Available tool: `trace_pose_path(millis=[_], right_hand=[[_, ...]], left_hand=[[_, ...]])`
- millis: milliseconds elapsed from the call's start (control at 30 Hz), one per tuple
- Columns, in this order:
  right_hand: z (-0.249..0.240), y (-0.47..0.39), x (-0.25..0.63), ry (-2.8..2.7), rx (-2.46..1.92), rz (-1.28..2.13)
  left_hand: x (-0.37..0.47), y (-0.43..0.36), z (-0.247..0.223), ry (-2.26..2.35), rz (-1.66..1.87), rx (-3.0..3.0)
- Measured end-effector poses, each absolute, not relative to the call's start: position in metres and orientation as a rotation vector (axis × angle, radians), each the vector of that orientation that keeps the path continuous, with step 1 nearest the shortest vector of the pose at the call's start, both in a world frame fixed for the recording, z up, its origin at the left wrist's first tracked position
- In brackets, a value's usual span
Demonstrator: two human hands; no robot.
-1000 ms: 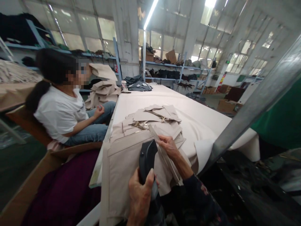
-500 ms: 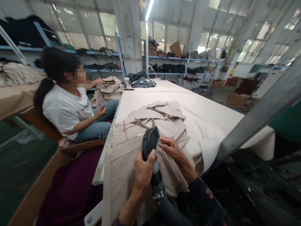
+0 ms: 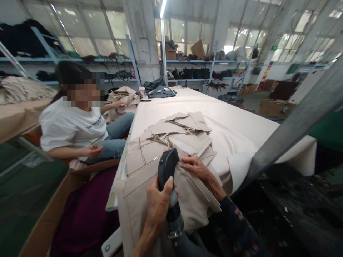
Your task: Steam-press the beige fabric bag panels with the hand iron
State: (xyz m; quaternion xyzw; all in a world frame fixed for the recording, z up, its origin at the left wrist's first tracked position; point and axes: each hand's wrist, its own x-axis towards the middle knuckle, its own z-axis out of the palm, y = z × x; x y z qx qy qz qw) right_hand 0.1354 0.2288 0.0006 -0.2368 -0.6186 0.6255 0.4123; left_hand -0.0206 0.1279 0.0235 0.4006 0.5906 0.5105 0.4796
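My left hand is wrapped round a black hose nozzle, thumb along its side. Below the grip, a grey hose with a metal clamp runs down towards my body. Just right of the nozzle's tip, my right hand pinches the edge of a beige fabric piece, which hangs in folds over the table's near edge. Beige sewn panels with brass-coloured zips lie in a loose pile beyond both hands. The nozzle's mouth faces away from me, and the fingertips of my left hand are partly hidden behind it.
A co-worker in a white top sits left of the table, one hand on more beige pieces. A cardboard box with purple cloth stands at lower left. A slanted metal post crosses the right side.
My left hand and the nozzle have shifted slightly left. My right hand keeps its pinch, and the hanging fabric spreads wider. The co-worker has turned more towards me, one hand lowered.
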Motion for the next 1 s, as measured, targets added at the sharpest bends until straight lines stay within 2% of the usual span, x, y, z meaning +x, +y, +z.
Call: trace_pose_path(millis=[333,500,733,1000], right_hand=[[0.002,0.238,0.141,-1.51,-0.668,1.785],[0.001,0.24,0.14,-1.613,-0.644,1.67],[0.002,0.241,0.14,-1.658,-0.616,1.65],[0.001,0.237,0.136,-1.6,-0.821,1.572]], left_hand=[[-0.045,0.097,0.022,1.626,1.11,0.995],[-0.037,0.105,0.015,1.599,1.052,1.1],[-0.023,0.131,0.022,1.538,1.227,1.102],[-0.031,0.087,0.024,1.667,1.233,1.015]])
